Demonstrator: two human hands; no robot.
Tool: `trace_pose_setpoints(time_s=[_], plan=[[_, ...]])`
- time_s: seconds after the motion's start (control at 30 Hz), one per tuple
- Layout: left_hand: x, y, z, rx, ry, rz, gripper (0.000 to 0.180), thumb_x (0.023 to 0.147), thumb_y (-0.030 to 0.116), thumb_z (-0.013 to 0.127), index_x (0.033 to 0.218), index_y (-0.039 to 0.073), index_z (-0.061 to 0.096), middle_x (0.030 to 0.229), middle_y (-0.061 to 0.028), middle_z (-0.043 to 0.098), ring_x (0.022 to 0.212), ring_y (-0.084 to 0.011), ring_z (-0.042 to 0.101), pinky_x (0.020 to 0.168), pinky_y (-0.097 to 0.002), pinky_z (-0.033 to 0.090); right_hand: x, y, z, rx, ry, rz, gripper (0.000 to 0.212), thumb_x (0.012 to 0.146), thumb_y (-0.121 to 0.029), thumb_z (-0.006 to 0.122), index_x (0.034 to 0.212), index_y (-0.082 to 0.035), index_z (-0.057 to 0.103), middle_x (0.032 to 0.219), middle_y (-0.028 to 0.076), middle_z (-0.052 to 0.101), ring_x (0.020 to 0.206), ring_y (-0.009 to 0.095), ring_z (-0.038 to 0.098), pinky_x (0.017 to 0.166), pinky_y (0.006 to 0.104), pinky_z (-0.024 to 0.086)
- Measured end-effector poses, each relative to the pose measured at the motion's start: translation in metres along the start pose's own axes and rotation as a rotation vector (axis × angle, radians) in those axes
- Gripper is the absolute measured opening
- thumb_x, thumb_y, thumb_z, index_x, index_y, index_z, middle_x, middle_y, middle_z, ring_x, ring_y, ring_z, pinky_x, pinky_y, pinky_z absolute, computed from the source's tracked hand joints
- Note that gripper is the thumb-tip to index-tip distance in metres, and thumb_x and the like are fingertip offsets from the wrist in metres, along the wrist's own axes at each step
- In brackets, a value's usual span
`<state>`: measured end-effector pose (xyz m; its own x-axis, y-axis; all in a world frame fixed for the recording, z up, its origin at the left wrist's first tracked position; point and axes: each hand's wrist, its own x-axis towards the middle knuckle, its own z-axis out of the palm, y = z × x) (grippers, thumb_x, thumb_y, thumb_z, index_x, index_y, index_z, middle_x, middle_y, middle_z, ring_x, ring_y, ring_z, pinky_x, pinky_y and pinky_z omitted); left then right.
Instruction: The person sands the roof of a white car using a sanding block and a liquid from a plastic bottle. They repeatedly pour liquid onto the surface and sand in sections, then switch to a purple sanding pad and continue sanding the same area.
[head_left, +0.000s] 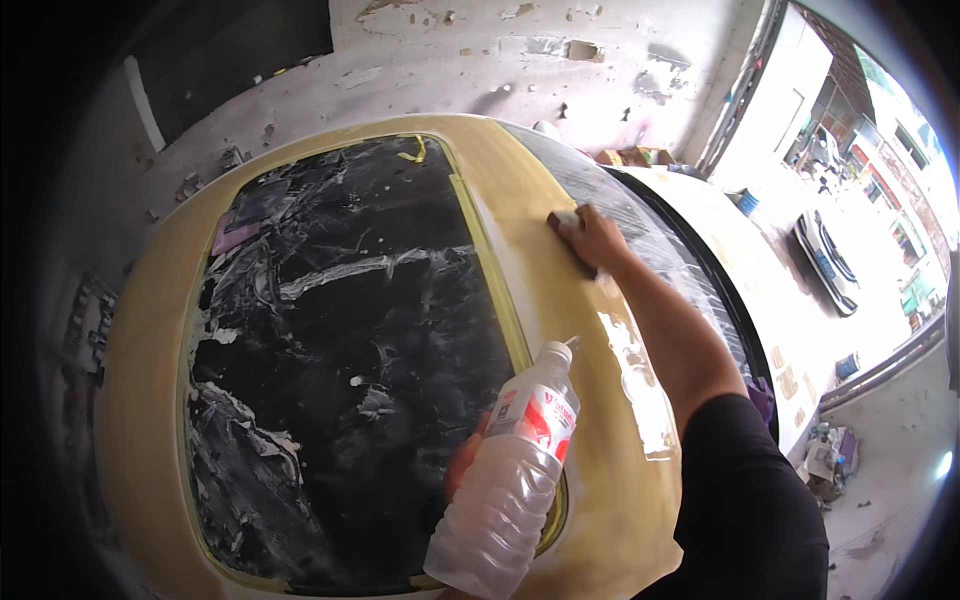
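My left hand [463, 466] is wrapped round a clear ribbed plastic bottle [497, 505] with a red and white label, and the bottle hides most of the fingers. The bottle tilts with its neck pointing away and to the right, over the car roof's edge. Cloudy liquid or clouded plastic shows in it; I cannot tell which. Farther off, my right hand [600, 240] presses a dark sanding block [560, 222] flat on the yellowish roof panel [500, 185]. A wet, shiny patch [637, 385] lies on the panel near my right forearm.
Dusty black plastic film [400, 330] covers the roof's middle, edged with yellow masking tape [490, 265]. The windshield [610, 190] and pale hood [690, 205] lie to the right. A peeling wall [450, 70] stands beyond. A white car [825, 262] is outside the doorway.
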<state>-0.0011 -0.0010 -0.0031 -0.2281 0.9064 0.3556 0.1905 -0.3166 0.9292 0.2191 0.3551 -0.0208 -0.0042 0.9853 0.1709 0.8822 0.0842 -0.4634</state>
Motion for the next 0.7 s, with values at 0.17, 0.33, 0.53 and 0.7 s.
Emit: trace_pose_setpoints(time_s=[0.17,0.33,0.53,0.7], plan=[[-0.002,0.008,-0.006,0.197,0.000,0.137,0.048,0.090,0.028,0.068,0.126,0.000,0.053,0.107,-0.0150,0.059,0.092,-0.0290,0.061,0.080,-0.0407,0.051,-0.110,0.013,-0.029,-0.002,-0.053,-0.072,0.061,0.091,-0.048,0.065,0.134,-0.006,0.054,0.118,0.030,0.064,0.112,0.045,0.062,0.097,0.0502,0.049],[-0.006,0.004,-0.006,0.352,0.011,0.192,0.051,0.087,0.024,0.071,0.128,-0.002,0.052,0.112,-0.0165,0.058,0.098,-0.0305,0.060,0.085,-0.0412,0.050,-0.005,0.000,-0.006,-0.001,-0.021,0.060,0.063,0.093,-0.050,0.063,0.132,-0.001,0.053,0.115,0.032,0.066,0.109,0.046,0.063,0.095,0.0517,0.050],[-0.009,0.004,-0.006,0.389,0.038,0.217,0.056,0.084,0.019,0.075,0.130,-0.003,0.051,0.118,-0.0183,0.056,0.104,-0.0323,0.058,0.090,-0.0418,0.049,-0.002,0.007,-0.006,-0.034,-0.035,0.010,0.064,0.093,-0.054,0.060,0.126,0.000,0.054,0.107,0.030,0.069,0.102,0.046,0.067,0.088,0.0517,0.053],[-0.004,0.009,-0.007,0.385,0.025,0.227,0.061,0.082,0.015,0.079,0.132,-0.004,0.050,0.123,-0.0199,0.055,0.109,-0.0339,0.057,0.094,-0.0423,0.048,-0.107,0.017,-0.031,-0.037,-0.043,-0.075,0.062,0.090,-0.052,0.065,0.134,-0.009,0.054,0.113,0.031,0.064,0.106,0.044,0.064,0.094,0.0497,0.051]])
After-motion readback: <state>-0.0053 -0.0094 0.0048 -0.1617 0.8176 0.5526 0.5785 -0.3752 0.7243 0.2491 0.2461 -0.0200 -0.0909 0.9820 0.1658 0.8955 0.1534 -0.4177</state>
